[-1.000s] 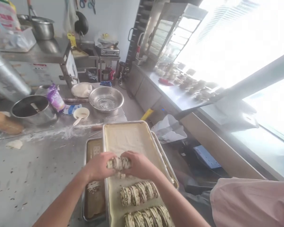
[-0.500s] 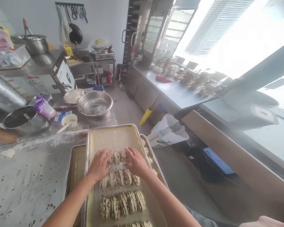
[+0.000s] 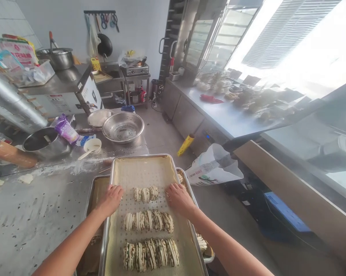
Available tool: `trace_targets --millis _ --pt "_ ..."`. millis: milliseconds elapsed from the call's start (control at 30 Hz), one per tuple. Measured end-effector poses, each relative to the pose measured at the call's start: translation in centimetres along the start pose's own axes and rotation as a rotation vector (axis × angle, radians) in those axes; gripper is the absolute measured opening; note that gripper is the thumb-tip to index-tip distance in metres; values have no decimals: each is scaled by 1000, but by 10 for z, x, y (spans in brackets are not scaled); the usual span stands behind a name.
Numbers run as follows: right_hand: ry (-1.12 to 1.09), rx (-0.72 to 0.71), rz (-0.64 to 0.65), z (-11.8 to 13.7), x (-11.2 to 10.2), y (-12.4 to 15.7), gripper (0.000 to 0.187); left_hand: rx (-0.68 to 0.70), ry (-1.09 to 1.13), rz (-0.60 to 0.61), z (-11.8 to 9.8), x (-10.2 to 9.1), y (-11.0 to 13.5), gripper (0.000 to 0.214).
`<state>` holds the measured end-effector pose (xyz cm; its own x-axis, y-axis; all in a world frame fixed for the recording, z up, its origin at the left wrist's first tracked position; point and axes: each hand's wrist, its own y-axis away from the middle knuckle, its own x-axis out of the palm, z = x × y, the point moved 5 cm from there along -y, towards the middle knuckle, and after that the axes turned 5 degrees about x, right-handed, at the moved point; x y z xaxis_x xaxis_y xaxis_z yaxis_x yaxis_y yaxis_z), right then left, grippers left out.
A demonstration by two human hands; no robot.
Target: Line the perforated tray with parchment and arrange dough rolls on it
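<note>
A metal baking tray [image 3: 144, 156], lined with a tan perforated mat, lies in front of me. Rows of sliced, twisted dough with dark filling run across it: a short far row [image 3: 145, 194], a middle row [image 3: 149, 221] and a near row [image 3: 150, 254]. On the tray's left rim, my left hand [image 3: 111, 197] is closed with its fingers curled over the edge. My right hand [image 3: 180, 197] is curled over the opposite rim, its fingertips inside. Both thumbs are hidden. The dough lies between my hands, touched by neither.
Other trays extend from under this one, a lined tray [image 3: 96, 191] left and one with dough [image 3: 202, 243] right. Beyond are a steel bowl [image 3: 122, 127], a scoop [image 3: 91, 146], a pot [image 3: 45, 143] and a rolling pin [image 3: 13, 154]. A white sack [image 3: 216, 166] stands right.
My hands have left the far dough row and moved apart to the tray's two side rims. That row now lies uncovered. The view has shifted a little to the left.
</note>
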<state>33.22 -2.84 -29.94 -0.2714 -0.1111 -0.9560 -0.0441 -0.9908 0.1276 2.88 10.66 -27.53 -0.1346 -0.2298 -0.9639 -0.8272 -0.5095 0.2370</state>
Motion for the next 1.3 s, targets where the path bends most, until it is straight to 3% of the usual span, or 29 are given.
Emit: trace_targets --millis 167,300,367,500,567,700,833,967,1067,1167,1233,1300 --pt "23 -20 -18 1 -4 1 41 2 12 -80 -1 -2 5 67" --pt "-2 -18 -28 -2 -8 3 32 -53 13 -121 4 -6 14 46" --pt "-23 -19 -38 -2 -13 6 38 -59 -1 -118 2 -10 17 47" --pt "-96 -29 -86 15 -19 -1 73 -48 48 -199 -25 -21 1 66" --pt "-121 -51 -73 29 -13 -13 79 -7 96 -188 -46 -22 -18 67" --pt "-112 -106 4 49 7 -36 62 47 140 -76 -69 -9 -52 56" --pt "-88 -94 23 41 13 -40 47 -1 114 -75 -55 0 -55 41" --pt "-90 -59 25 33 9 -34 49 -45 72 -55 -48 1 -43 52" --pt "-126 -42 12 29 2 -26 75 -37 61 -81 -62 -7 -41 70" --pt "-173 19 -38 16 -10 -9 100 42 103 -147 -86 -13 -49 68" --pt "-222 113 -95 5 -19 9 95 77 138 -153 -97 -11 -59 64" --pt "-305 222 -176 -2 -27 32 76 83 160 -115 -102 -5 -68 59"
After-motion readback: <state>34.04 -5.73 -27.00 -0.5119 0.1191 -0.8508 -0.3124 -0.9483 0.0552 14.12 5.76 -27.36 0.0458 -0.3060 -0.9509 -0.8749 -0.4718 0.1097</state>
